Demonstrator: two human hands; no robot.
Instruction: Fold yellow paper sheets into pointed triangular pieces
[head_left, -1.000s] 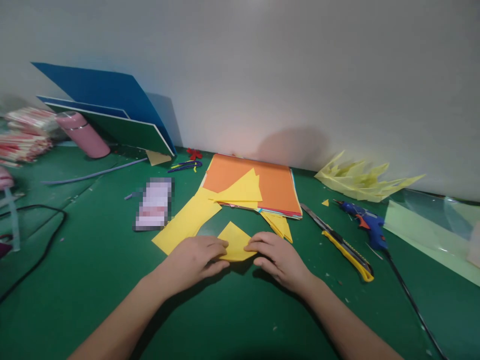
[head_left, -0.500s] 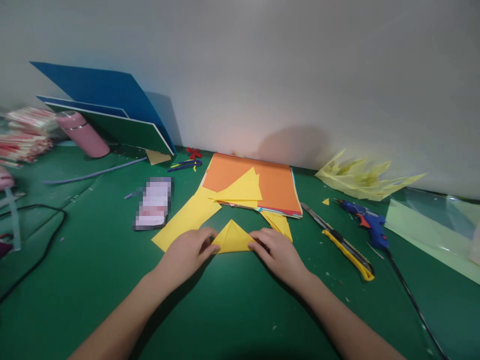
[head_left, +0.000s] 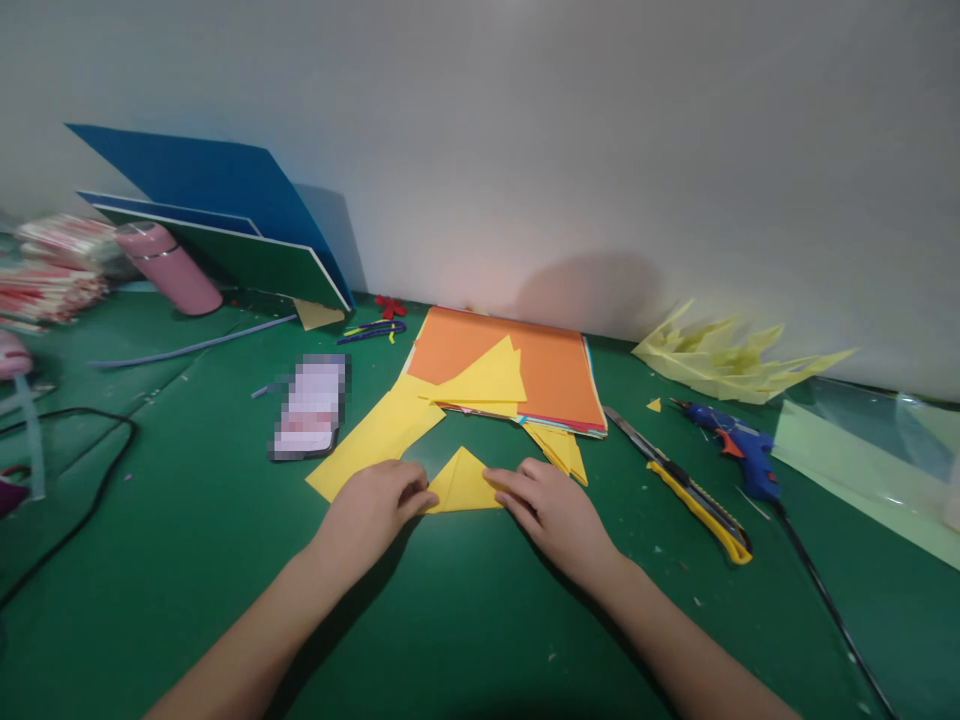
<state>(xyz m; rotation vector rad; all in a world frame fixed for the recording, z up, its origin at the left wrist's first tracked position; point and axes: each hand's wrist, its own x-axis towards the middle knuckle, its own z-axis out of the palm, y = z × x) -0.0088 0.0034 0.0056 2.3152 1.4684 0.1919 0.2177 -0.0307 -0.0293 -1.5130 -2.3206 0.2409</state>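
A small yellow folded paper (head_left: pixel 463 484), triangular with its peak away from me, lies between my hands on the green table. My left hand (head_left: pixel 381 500) pinches its left corner between thumb and fingers. At the right corner, my right hand (head_left: pixel 546 505) holds the edge with its thumb and fingertips. Behind my left hand lies a long yellow paper strip (head_left: pixel 375 435). More yellow folded pieces (head_left: pixel 487 378) rest on a stack of coloured paper with an orange sheet (head_left: pixel 450 340) on top. Other yellow pieces (head_left: pixel 559 446) stick out below the stack's right side.
To the right lie a yellow utility knife (head_left: pixel 694 500) with its blade out, a blue glue gun (head_left: pixel 739 450) with a black cord, and a pale yellow spiky paper piece (head_left: pixel 735 360). A phone (head_left: pixel 309 408) lies left. Farther back are a pink bottle (head_left: pixel 171 268) and leaning boards (head_left: pixel 202 180).
The folded paper has turned slightly and its crease now slants differently, its right corner lower. My right hand's fingers have shifted a little left along its right side.
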